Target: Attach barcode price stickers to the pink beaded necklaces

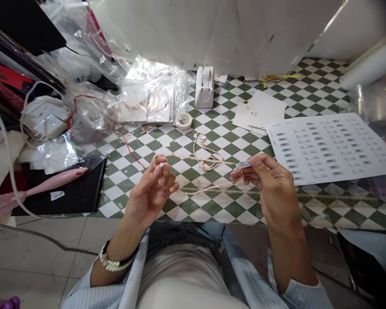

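Observation:
A thin gold-and-pale beaded necklace (209,188) stretches in a loop between my two hands above the table. My right hand (276,189) pinches one end of it with thumb and fingers, together with a small white label (244,164). Curled fingers of my left hand (152,189) hold the loop's other end. Below the upper strand, a second beaded necklace (195,148) lies in a heap on the checkered tabletop, with a small white tag (199,136) at its far end.
A label sheet (334,148) lies at right, beside white cards (260,109). At the back stand a tape dispenser (205,92) and tape roll (183,121), near plastic-bagged cards (148,96). A pink-handled tool (54,179) rests on a black board (80,197) at left.

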Motion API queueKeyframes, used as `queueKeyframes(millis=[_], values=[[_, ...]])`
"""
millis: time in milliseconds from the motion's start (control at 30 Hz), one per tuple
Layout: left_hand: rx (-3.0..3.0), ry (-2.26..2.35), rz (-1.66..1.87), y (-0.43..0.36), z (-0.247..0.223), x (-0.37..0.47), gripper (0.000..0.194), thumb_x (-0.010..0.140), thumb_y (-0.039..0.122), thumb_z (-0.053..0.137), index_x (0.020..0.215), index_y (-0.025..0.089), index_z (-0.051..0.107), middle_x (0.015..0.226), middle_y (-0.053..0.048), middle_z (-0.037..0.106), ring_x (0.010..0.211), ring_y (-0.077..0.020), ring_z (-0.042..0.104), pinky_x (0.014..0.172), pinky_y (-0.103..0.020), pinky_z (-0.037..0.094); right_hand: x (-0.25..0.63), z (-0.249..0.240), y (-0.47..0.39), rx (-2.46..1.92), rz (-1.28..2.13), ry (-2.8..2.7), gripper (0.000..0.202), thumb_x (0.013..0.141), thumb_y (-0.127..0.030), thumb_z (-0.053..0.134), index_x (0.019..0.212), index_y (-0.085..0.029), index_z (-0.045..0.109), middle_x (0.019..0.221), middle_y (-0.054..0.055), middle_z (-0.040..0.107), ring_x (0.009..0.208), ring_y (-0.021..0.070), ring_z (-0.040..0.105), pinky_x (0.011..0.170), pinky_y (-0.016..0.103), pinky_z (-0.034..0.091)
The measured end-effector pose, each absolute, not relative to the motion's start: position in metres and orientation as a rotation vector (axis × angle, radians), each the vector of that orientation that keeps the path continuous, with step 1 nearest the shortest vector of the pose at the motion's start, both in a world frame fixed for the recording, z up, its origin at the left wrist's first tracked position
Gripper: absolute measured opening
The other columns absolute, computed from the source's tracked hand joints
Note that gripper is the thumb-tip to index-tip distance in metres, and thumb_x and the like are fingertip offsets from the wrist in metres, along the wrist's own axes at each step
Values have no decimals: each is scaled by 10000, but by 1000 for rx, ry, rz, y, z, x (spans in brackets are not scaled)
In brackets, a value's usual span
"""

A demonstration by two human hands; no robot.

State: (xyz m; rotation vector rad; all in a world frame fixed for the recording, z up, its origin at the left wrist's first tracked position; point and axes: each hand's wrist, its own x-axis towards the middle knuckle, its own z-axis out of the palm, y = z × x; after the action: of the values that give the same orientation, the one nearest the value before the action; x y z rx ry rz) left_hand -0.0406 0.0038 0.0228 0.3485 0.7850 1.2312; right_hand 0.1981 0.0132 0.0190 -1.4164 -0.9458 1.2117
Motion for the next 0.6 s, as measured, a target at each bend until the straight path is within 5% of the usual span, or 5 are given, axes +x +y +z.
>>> queueKeyframes(millis=[233, 433, 600], values=[[579, 1014, 1229, 3, 17, -55, 298, 781, 407, 855, 779, 166, 680, 533, 91, 389, 468, -25, 379, 607, -152, 521, 220, 10, 18, -1491, 989, -922, 270, 863, -458, 744, 784, -207, 684, 683, 11, 695, 615, 131, 632, 585, 255, 467], [840, 1236, 1008, 5, 10, -58, 220, 836, 369, 821, 884, 160, 778, 805, -53, 756, 803, -166, 729, 798, -252, 606, 238, 27, 24, -1552, 676, -995, 190, 889, -340, 736, 738, -229, 703, 624, 10, 599, 576, 124, 515, 573, 285, 391], [1109, 1382, 744, 9, 11, -58, 231, 871, 403, 758, 920, 179, 791, 907, -69, 785, 827, -197, 725, 768, -264, 578, 259, 18, 27, -1784, 687, -1230, 262, 852, -414, 749, 685, -221, 689, 594, 20, 606, 550, 132, 545, 556, 283, 427]])
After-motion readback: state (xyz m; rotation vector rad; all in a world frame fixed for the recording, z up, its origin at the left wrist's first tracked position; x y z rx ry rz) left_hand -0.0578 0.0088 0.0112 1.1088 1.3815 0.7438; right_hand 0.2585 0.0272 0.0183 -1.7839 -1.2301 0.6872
